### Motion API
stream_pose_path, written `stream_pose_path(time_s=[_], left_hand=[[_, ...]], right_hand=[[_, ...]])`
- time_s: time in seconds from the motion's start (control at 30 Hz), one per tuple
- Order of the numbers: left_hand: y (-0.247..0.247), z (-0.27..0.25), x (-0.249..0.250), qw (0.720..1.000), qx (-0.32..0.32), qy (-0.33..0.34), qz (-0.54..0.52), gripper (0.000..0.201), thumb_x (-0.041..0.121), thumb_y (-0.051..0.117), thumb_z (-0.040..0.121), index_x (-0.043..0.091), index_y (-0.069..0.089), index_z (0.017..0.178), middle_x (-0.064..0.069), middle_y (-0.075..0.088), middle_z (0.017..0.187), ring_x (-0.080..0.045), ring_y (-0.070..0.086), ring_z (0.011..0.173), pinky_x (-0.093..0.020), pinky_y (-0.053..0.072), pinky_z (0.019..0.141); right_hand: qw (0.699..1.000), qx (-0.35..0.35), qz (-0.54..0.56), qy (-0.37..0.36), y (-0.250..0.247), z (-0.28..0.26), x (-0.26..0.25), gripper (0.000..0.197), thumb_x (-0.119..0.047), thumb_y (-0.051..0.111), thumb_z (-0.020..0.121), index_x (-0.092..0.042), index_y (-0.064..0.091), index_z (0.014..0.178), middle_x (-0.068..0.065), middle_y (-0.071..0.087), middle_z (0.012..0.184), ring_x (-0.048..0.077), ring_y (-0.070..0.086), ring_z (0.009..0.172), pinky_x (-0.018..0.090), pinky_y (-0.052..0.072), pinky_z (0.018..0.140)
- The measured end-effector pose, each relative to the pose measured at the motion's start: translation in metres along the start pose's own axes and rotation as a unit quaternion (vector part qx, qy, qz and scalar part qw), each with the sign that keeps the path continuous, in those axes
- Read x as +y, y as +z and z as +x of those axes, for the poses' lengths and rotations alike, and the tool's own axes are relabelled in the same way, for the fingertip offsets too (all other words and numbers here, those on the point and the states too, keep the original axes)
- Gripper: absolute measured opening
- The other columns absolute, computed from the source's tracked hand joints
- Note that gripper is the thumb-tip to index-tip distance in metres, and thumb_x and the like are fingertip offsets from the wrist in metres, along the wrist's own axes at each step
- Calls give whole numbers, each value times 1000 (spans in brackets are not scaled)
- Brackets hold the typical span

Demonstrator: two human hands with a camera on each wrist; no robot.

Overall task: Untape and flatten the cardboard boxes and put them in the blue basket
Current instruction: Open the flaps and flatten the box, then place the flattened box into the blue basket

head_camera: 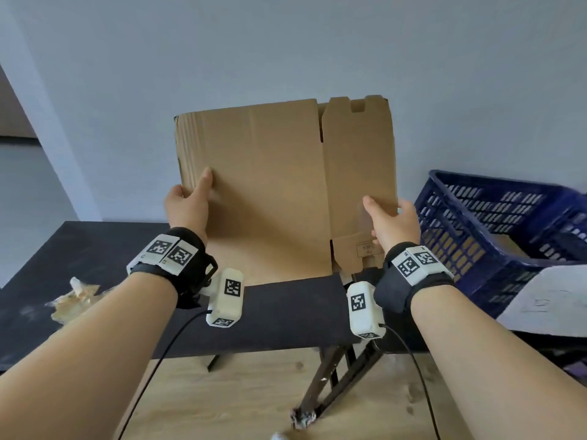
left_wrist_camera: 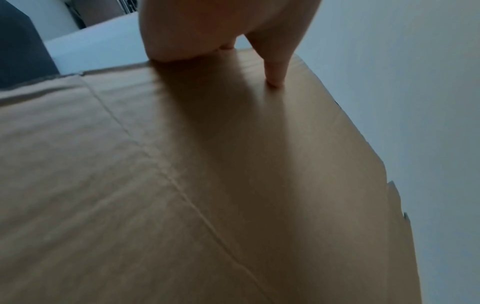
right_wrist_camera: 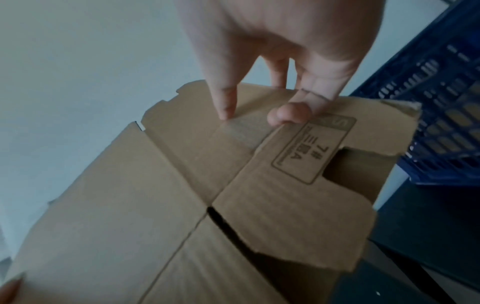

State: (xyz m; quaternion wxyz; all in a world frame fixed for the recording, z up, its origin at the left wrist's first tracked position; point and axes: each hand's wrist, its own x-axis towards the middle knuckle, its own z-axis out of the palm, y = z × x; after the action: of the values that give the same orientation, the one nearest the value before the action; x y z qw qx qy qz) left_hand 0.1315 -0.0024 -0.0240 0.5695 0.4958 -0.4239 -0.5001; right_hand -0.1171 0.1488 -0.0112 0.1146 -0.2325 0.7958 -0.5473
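Observation:
A flattened brown cardboard box [head_camera: 270, 185] stands upright above the dark table [head_camera: 95, 249], held between both hands. My left hand [head_camera: 187, 201] grips its left edge, thumb on the near face [left_wrist_camera: 275, 78]. My right hand [head_camera: 390, 217] grips the right edge, thumb on the front and fingers behind. In the right wrist view the thumb [right_wrist_camera: 226, 107] presses the cardboard [right_wrist_camera: 130, 205] and a curled finger [right_wrist_camera: 288, 115] sits on a printed flap. The blue basket [head_camera: 495, 230] stands to the right, with cardboard inside it.
A crumpled wad of clear tape [head_camera: 76, 300] lies on the table at the left. White paper [head_camera: 546, 300] lies in front of the basket. The table's folding legs [head_camera: 336, 376] stand on a wooden floor. A pale wall is behind.

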Motion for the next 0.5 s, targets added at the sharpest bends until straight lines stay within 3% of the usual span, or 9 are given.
stream_pose_path(time_s=[0.13, 0.2, 0.3, 0.37, 0.5], left_hand=[[23, -36, 23, 999, -26, 16, -37, 44, 46, 66, 82, 18, 35, 67, 3, 45, 72, -10, 41, 62, -20, 32, 58], [37, -54, 34, 998, -41, 19, -47, 45, 45, 66, 82, 18, 33, 66, 3, 43, 71, -9, 39, 61, -20, 31, 56], [61, -77, 50, 995, -69, 32, -56, 45, 43, 66, 84, 18, 33, 64, 4, 43, 68, -8, 39, 59, -19, 30, 54], [81, -90, 58, 993, -89, 41, -68, 43, 43, 66, 83, 17, 36, 67, 4, 44, 69, -9, 41, 61, -18, 31, 55], [137, -121, 72, 987, -124, 55, -85, 43, 44, 67, 82, 18, 36, 68, 5, 43, 69, -8, 41, 60, -18, 32, 55]], right_hand=[[998, 51, 29, -4, -47, -10, -16, 84, -69, 61, 58, -27, 45, 129, -5, 59, 117, 23, 64, 100, 46, 55, 86], [996, 75, 42, -13, -71, -10, -19, 74, -65, 64, 61, -26, 49, 123, -3, 61, 112, 22, 65, 93, 45, 56, 83], [993, 93, 63, -21, -106, -1, -19, 55, -51, 68, 74, -22, 52, 117, -2, 63, 107, 18, 65, 79, 33, 58, 65], [991, 104, 73, -32, -132, 10, -19, 57, -48, 68, 77, -19, 50, 124, -1, 62, 111, 18, 65, 79, 24, 51, 53], [985, 138, 91, -44, -191, 40, -16, 61, -46, 68, 79, -18, 47, 129, -1, 60, 117, 18, 65, 83, 19, 48, 50]])
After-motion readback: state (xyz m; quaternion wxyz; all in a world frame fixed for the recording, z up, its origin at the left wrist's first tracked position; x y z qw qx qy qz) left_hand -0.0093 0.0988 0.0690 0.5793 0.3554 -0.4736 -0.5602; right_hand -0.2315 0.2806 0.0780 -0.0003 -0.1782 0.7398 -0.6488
